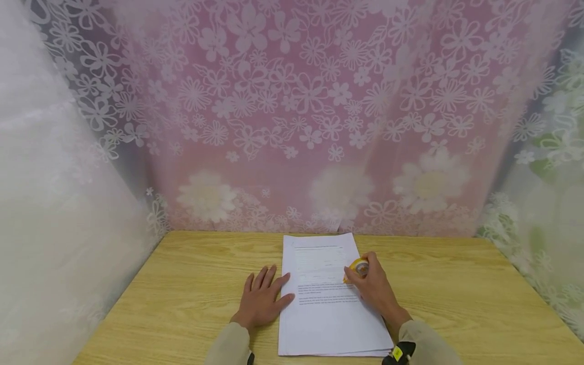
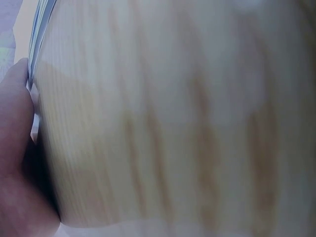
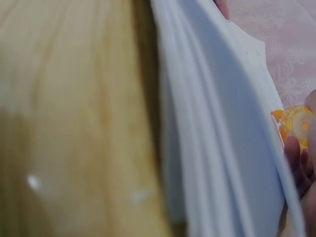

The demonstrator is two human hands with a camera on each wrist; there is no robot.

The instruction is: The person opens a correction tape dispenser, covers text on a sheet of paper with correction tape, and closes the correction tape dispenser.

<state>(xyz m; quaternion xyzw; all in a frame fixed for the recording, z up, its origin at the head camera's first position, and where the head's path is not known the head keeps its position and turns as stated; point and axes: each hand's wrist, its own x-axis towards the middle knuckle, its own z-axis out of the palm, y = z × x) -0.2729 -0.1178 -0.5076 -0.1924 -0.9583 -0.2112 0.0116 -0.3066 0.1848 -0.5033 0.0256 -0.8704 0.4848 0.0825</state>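
Observation:
A stack of printed white paper (image 1: 330, 329) lies on the wooden table in the head view, with lines of text across its upper half. My right hand (image 1: 377, 291) holds a yellow-orange correction tape (image 1: 361, 266) between thumb and fingers, its tip at the page near the end of the text lines. The right wrist view shows the clear-sided correction tape (image 3: 297, 121) beyond the layered sheets (image 3: 217, 108). My left hand (image 1: 261, 304) rests with fingers spread on the table, thumb and index finger on the paper's left edge. Only part of the left hand (image 2: 17, 143) shows in the left wrist view.
The wooden table (image 1: 191, 304) extends on both sides of the paper. A pink floral curtain (image 1: 292, 126) hangs along its back edge. Pale sheets (image 1: 55, 213) hang at the left and right. The stack's right edge fans slightly.

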